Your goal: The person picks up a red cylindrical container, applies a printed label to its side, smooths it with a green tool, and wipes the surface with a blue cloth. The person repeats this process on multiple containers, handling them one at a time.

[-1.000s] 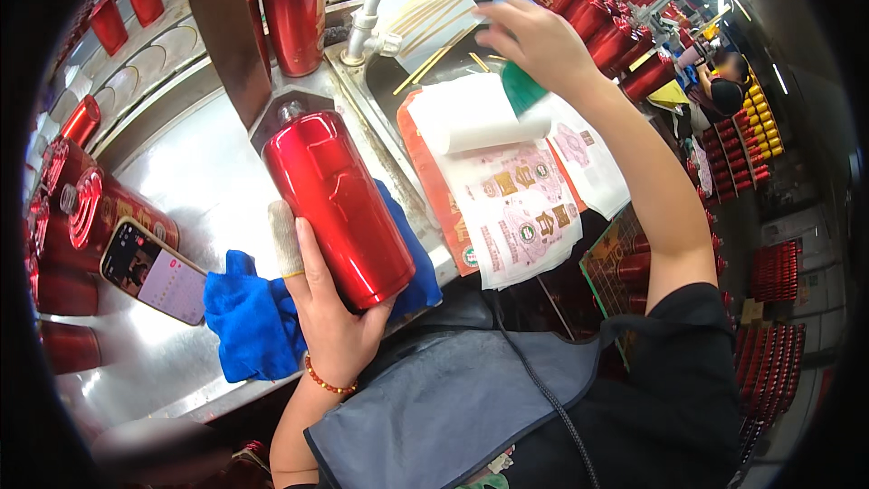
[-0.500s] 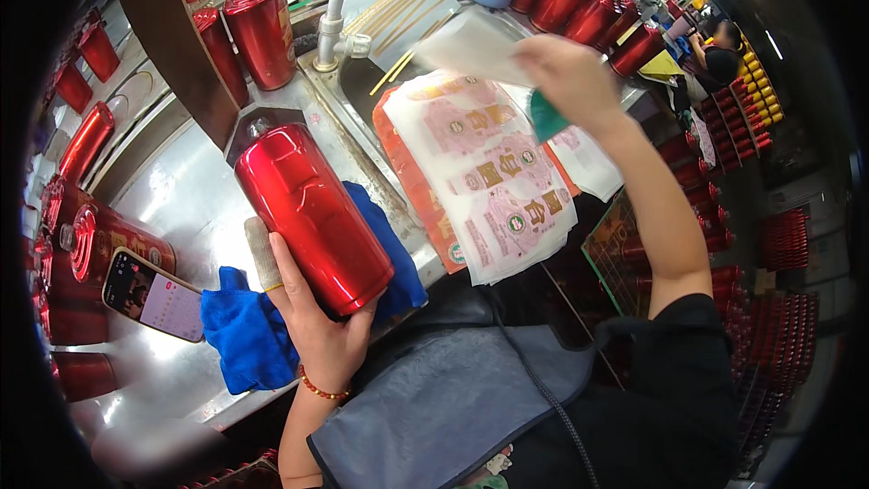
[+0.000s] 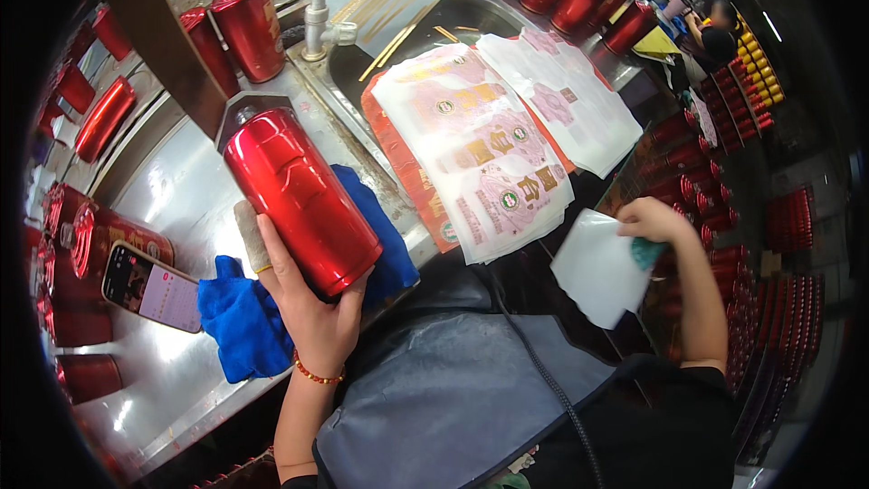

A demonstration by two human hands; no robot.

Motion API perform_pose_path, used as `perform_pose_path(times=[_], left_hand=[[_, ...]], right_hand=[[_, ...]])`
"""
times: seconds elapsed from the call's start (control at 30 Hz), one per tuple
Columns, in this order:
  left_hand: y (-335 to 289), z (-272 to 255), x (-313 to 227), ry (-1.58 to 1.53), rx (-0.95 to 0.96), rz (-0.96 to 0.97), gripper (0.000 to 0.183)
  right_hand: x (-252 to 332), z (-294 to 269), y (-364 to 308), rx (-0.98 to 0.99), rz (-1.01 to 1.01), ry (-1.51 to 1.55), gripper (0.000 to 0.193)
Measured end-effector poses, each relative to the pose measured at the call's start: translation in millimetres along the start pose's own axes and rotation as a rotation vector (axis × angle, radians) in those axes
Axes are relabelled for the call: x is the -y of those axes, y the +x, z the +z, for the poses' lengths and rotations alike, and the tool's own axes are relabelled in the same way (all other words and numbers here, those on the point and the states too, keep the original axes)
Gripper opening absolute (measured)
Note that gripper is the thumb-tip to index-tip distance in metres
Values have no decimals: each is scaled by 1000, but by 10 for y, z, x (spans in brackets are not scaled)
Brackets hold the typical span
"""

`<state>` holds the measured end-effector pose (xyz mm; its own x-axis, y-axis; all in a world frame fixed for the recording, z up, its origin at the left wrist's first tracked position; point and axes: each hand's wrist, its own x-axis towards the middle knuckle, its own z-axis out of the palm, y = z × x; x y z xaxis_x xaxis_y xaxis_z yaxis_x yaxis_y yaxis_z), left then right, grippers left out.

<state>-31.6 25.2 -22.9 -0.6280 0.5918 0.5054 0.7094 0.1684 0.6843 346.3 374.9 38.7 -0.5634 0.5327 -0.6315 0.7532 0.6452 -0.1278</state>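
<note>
Bottle position: red bottle (image 3: 299, 195) lies at the near edge of the bench (image 3: 172, 186), neck toward the far side by a dark bracket (image 3: 201, 101), base toward the person.
Long axis: slants from far left to near right.
Left hand: left hand (image 3: 312, 321) cupped round the base end, fingers along its left flank, thumb at the right; 1 finger wears a fabric sleeve (image 3: 249, 234).
Right hand: right hand (image 3: 659, 220) pinches a white sheet (image 3: 588, 263) at its upper right, beyond the bench's near edge; a green piece (image 3: 645, 254) is held there too, kind unclear.
Sheet to bottle: well apart; bottle lies left of the right hand; left hand nearer.
Bottle finish: glossy, metallic red, faceted relief, flat base.
Sheet: thin, pale, smooth, lower edge blurred.
Printed sheets: 2 groups of printed sheets (image 3: 511, 140) beside the sink (image 3: 348, 77).
Cloth: blue cloth (image 3: 240, 321), soft, bunched left of the left hand.
</note>
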Motion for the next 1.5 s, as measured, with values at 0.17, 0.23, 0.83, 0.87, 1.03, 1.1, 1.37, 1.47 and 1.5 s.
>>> perform_pose_path(times=[0.17, 0.23, 0.83, 0.87, 1.03, 1.1, 1.37, 1.47, 1.5], left_hand=[[11, 2, 1, 1, 13, 2, 114], [-20, -30, -4, 25, 26, -10, 114], [-75, -85, 54, -4, 116, -67, 115], [-61, -86, 65, -2, 113, -53, 116], [-75, -164, 14, 43, 158, -87, 116], [-77, -174, 30, -23, 192, -94, 116], [93, -232, -30, 21, 149, -78, 119], [121, -249, -40, 26, 159, -89, 119], [135, -267, -45, 37, 164, -77, 118]], right_hand=[[10, 688, 845, -515, 52, 268, 31], [130, 610, 853, -466, 144, 1, 53], [2614, -1930, 3059, 47, -699, -306, 55], [2628, -1961, 3137, 186, -664, -266, 45], [2782, -2032, 3197, 191, -662, -123, 16], [2718, -2060, 3145, 106, -701, -60, 15], [3168, -1997, 1545, -589, -913, -151, 14], [3228, -1744, 1042, -638, -1230, 44, 7], [3237, -1706, 875, -594, -1277, 84, 8]])
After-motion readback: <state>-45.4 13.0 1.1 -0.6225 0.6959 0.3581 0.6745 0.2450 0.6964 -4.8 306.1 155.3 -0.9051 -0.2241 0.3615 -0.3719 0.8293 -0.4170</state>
